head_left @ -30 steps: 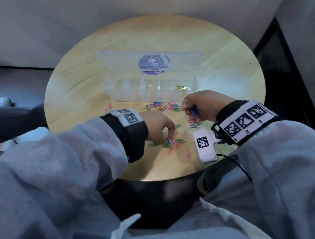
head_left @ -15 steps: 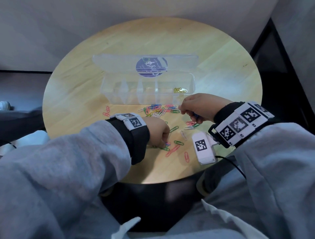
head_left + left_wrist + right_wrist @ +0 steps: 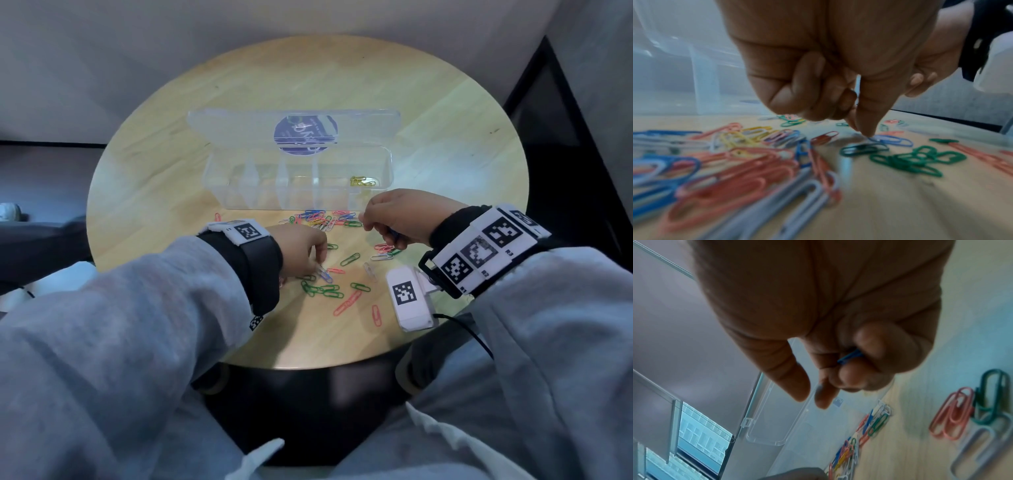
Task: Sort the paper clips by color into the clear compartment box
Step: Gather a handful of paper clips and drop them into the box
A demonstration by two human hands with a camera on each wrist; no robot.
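The clear compartment box (image 3: 298, 186) stands open at mid-table, its lid (image 3: 239, 126) lying back. Only yellow clips (image 3: 362, 181) show in it, in the rightmost compartment. Mixed colored clips (image 3: 322, 219) lie along its front wall, and others are scattered nearer me. My left hand (image 3: 318, 270) reaches down among the near clips. In the left wrist view its thumb and forefinger (image 3: 869, 129) pinch the end of a blue clip (image 3: 894, 140) lying on the table. My right hand (image 3: 368, 224) hovers by the box's front right and holds blue clips (image 3: 850, 356) in its curled fingers.
The round wooden table (image 3: 445, 120) has a near edge just below the scattered clips. A cluster of green clips (image 3: 322, 289) and some red ones (image 3: 347, 303) lie by my left hand. Beneath my right wrist hangs the white camera module (image 3: 409, 298).
My left hand has shifted a little to the left among the near clips. The right hand has edged toward the box front, still holding its blue clips.
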